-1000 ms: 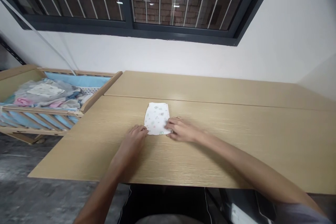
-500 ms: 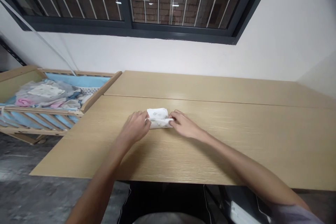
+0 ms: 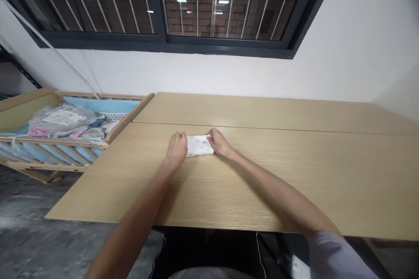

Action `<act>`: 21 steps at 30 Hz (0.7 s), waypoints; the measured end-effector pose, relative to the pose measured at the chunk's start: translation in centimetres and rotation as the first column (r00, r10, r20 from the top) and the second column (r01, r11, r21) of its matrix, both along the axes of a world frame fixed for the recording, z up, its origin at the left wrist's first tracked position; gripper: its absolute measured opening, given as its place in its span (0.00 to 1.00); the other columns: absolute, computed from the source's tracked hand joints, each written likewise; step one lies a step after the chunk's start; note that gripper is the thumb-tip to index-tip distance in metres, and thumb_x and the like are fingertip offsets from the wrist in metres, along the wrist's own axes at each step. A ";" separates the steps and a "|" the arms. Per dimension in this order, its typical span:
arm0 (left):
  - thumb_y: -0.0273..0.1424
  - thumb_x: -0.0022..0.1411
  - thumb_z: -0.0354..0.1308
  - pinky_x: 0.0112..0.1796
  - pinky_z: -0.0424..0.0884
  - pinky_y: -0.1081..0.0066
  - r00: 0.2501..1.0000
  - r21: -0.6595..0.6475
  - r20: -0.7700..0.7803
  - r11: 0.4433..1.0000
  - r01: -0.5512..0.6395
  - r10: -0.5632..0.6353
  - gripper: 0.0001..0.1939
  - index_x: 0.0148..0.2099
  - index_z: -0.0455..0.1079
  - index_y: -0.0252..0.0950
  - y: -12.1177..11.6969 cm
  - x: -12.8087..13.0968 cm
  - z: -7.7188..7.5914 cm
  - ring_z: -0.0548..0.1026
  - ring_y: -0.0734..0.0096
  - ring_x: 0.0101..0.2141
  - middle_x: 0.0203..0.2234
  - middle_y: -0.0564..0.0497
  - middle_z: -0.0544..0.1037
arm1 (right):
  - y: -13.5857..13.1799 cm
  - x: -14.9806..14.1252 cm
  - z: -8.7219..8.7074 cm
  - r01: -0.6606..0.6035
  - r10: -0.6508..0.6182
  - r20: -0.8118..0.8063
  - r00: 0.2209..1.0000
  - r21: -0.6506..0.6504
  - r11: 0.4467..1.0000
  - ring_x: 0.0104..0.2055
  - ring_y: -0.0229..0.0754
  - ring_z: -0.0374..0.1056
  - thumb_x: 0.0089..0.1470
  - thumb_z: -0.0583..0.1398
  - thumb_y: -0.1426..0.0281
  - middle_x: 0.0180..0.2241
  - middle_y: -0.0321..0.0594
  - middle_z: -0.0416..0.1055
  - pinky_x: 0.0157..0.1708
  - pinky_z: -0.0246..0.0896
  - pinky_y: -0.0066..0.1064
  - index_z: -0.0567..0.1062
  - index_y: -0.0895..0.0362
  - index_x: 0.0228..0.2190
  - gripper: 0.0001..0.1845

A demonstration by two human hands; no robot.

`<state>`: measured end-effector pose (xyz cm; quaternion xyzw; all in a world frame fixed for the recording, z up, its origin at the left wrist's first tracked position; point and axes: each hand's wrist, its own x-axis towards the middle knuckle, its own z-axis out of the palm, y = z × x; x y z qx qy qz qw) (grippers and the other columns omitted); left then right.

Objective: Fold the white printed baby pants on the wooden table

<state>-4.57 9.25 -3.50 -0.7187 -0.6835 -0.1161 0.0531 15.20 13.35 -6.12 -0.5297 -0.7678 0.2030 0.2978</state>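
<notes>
A small white cloth (image 3: 199, 146) with a faint printed pattern lies folded into a flat rectangle on the wooden table (image 3: 262, 174). At its left edge, my left hand (image 3: 178, 146) has its fingers closed on the far corner. My right hand (image 3: 220, 141) pinches the far right corner between thumb and fingers. The fingertips of both hands partly hide the cloth's ends.
Left of the table stands a wooden crib (image 3: 108, 139) with blue lining, holding a heap of clothes (image 3: 65, 117) in grey, white and pink. Behind the table rise a white wall (image 3: 229, 72) and a dark-framed barred window (image 3: 225, 45).
The cloth's near flap has been turned over away from me, leaving a smooth flat rectangle. Both hands have moved slightly farther from me, to the cloth's far corners.
</notes>
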 end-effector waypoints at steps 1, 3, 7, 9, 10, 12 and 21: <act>0.19 0.66 0.44 0.50 0.67 0.59 1.000 0.009 -0.002 1.000 -0.003 0.003 0.17 0.53 0.68 0.27 -0.1 0.0 0.1 0.72 0.51 0.50 0.48 0.34 0.74 | -0.2 0.0 0.2 0.008 -0.008 -0.003 1.000 0.001 1.000 0.50 0.49 0.68 0.64 0.52 0.70 0.48 0.53 0.70 0.51 0.64 0.41 0.65 0.60 0.51 0.15; 0.25 0.70 0.44 0.51 0.66 0.55 1.000 0.069 0.025 0.997 -0.018 0.016 0.19 0.60 0.64 0.26 -0.5 -0.1 0.3 0.71 0.48 0.52 0.51 0.32 0.74 | -0.9 -0.2 0.9 0.023 -0.024 0.004 1.000 0.069 0.997 0.56 0.51 0.66 0.65 0.51 0.68 0.54 0.58 0.66 0.55 0.62 0.43 0.63 0.63 0.56 0.20; 0.44 0.73 0.39 0.60 0.61 0.53 0.957 0.242 0.195 0.956 0.165 -0.215 0.33 0.71 0.46 0.26 -1.7 0.2 0.1 0.65 0.49 0.62 0.63 0.31 0.65 | -3.2 -1.1 2.4 -0.126 0.085 0.160 0.984 0.270 0.955 0.70 0.55 0.49 0.67 0.48 0.62 0.67 0.62 0.52 0.67 0.47 0.49 0.57 0.66 0.65 0.31; 0.49 0.73 0.35 0.64 0.56 0.54 0.911 0.180 0.223 0.933 0.312 -0.347 0.38 0.72 0.42 0.24 -2.2 0.5 -0.7 0.56 0.50 0.68 0.68 0.30 0.56 | -4.1 -1.7 2.4 -0.271 0.199 0.287 0.937 0.239 0.932 0.72 0.55 0.43 0.66 0.48 0.62 0.70 0.58 0.47 0.69 0.41 0.50 0.53 0.65 0.68 0.34; 0.51 0.72 0.34 0.65 0.53 0.53 0.906 0.107 0.221 0.933 0.345 -0.360 0.41 0.73 0.41 0.23 -2.3 0.6 -1.3 0.51 0.48 0.70 0.70 0.29 0.52 | -4.3 -1.9 2.2 -0.325 0.244 0.343 0.907 0.202 0.924 0.73 0.54 0.42 0.64 0.49 0.63 0.71 0.56 0.45 0.70 0.39 0.50 0.52 0.66 0.68 0.36; 0.53 0.71 0.33 0.66 0.48 0.48 0.930 -0.037 0.186 0.944 0.328 -0.316 0.44 0.73 0.40 0.20 -2.4 0.8 -2.3 0.44 0.45 0.71 0.71 0.27 0.47 | -4.3 -2.2 1.4 -0.379 0.291 0.423 0.858 0.137 0.915 0.73 0.54 0.41 0.61 0.51 0.64 0.71 0.56 0.45 0.71 0.36 0.49 0.51 0.67 0.69 0.39; 0.56 0.70 0.32 0.67 0.45 0.46 0.959 -0.126 0.064 0.951 0.281 -0.275 0.47 0.73 0.38 0.20 -2.8 -1.2 -3.7 0.43 0.47 0.71 0.71 0.30 0.44 | -3.8 0.8 0.4 -0.314 0.262 0.420 0.869 0.059 0.948 0.74 0.56 0.39 0.64 0.46 0.43 0.71 0.57 0.43 0.71 0.35 0.48 0.49 0.66 0.70 0.48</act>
